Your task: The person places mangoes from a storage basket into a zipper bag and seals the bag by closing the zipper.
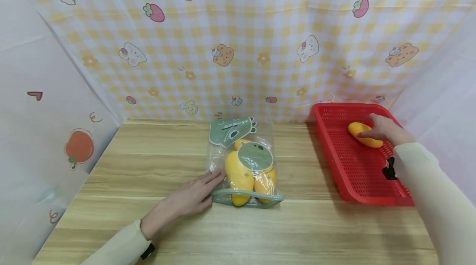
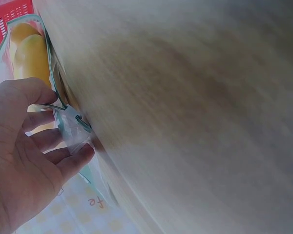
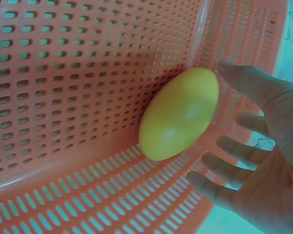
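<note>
A clear zip bag (image 1: 219, 161) with green animal prints lies flat on the table, several yellow mangoes (image 1: 239, 176) inside it. My left hand (image 1: 195, 192) rests at the bag's left edge, near its green zip strip; the left wrist view has the thumb and loosely bent fingers (image 2: 71, 163) touching the clear plastic. Over on the right, my right hand (image 1: 381, 128) reaches into a red basket (image 1: 336, 165) beside a single yellow mango (image 1: 358, 128). In the right wrist view the fingers are spread, with the thumb tip near the end of this mango (image 3: 180, 114).
Bare wood tabletop (image 1: 297, 232) shows in front of the bag and between bag and basket. A yellow checked curtain (image 1: 245, 79) hangs along the back edge, with white printed cloth (image 1: 48, 132) at the left side.
</note>
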The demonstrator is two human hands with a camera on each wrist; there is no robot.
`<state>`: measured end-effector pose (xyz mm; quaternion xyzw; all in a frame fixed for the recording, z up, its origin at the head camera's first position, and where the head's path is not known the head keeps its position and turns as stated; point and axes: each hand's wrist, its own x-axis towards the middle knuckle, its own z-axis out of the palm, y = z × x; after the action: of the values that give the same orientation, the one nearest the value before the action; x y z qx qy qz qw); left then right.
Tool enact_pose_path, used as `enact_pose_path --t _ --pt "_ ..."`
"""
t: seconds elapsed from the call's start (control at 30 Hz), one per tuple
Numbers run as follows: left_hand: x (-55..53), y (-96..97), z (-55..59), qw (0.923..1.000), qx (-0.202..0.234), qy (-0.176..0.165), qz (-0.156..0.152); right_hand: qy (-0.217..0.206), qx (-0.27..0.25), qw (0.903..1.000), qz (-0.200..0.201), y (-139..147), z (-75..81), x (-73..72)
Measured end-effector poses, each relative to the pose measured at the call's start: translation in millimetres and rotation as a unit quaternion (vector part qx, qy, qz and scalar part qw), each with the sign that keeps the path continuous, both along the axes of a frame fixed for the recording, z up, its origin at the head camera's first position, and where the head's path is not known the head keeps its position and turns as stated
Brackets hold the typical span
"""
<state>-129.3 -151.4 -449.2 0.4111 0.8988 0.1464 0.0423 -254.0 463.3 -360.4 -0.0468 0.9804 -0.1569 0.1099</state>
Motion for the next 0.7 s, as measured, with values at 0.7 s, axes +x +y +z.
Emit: enact_pose_path --t 0.7 --pt "-0.7 0.9 2.2 0.9999 0.004 0.013 -0.005 -0.049 -0.046 0.9973 -0.029 12.2 -26.9 -3.2"
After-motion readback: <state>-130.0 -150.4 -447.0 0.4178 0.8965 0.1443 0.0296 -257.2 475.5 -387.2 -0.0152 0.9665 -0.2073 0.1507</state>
